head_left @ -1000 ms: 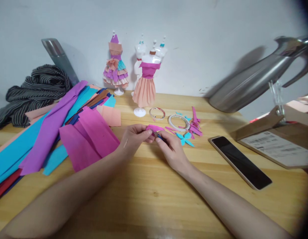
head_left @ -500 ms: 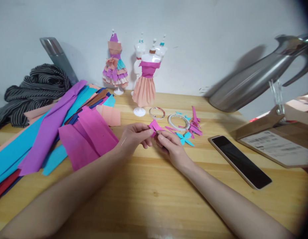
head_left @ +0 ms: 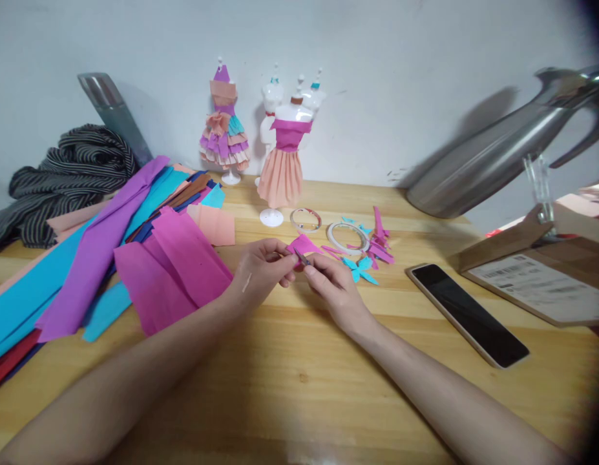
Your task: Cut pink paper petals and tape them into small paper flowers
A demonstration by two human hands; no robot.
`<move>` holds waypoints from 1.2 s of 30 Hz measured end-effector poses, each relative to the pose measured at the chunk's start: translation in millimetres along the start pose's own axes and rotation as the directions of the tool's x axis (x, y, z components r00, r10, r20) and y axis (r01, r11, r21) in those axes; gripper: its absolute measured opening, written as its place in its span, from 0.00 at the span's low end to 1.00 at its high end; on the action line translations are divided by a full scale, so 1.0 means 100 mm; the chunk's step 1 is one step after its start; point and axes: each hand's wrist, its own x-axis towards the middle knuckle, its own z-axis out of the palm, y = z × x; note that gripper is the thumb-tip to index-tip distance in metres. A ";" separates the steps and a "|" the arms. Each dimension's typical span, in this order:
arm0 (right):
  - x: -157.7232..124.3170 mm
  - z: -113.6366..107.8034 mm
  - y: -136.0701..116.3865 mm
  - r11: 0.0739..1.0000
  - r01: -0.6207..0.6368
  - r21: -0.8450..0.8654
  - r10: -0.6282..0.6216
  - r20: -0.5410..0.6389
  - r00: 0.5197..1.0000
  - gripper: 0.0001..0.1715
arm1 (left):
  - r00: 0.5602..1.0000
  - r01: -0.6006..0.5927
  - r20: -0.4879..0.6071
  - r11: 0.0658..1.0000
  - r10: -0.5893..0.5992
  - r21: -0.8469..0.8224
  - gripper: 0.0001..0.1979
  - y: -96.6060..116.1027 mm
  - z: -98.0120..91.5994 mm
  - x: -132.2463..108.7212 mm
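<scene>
My left hand (head_left: 266,268) pinches a small piece of magenta crepe paper (head_left: 304,245) between thumb and fingertips. A pair of small scissors (head_left: 302,257) is in my right hand (head_left: 335,284); its grey blades point up and left against the paper, and its handles are hidden by my fingers. Just beyond both hands stands a mini mannequin (head_left: 282,161) in a magenta top and pleated peach skirt. A turquoise paper flower shape (head_left: 360,268) lies right of my right hand, near a roll of white tape (head_left: 348,238) and magenta scraps (head_left: 378,242).
Coloured crepe paper sheets (head_left: 173,271) spread across the left, with a striped cloth (head_left: 76,174) and a bottle (head_left: 112,113) behind. Another dressed mannequin (head_left: 224,129) stands at the wall. On the right are a phone (head_left: 468,316), a cardboard box (head_left: 536,278) and a steel jug (head_left: 488,148).
The magenta piece has turned and shows a broader face. The scissors' blades show more clearly over it, and both hands have shifted only slightly.
</scene>
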 end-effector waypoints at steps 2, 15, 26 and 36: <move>-0.01 0.01 -0.02 0.999 0.019 -0.045 -0.020 -0.016 1.000 0.16 | 1.000 0.003 -0.009 1.000 -0.003 -0.013 0.05 -0.01 0.01 0.00; -0.02 0.03 -0.02 0.998 0.038 -0.039 -0.039 -0.014 0.999 0.16 | 0.999 0.019 0.044 0.997 -0.015 -0.073 0.06 -0.09 -0.01 0.00; 0.00 0.03 -0.04 0.998 0.007 0.066 -0.007 0.012 1.000 0.18 | 0.998 0.022 0.057 0.997 -0.017 -0.075 0.07 -0.10 -0.03 0.00; 0.04 0.00 -0.05 0.893 -0.229 0.387 0.185 0.147 0.972 0.21 | 0.992 0.061 0.096 0.984 -0.078 0.167 0.10 0.22 -0.12 0.03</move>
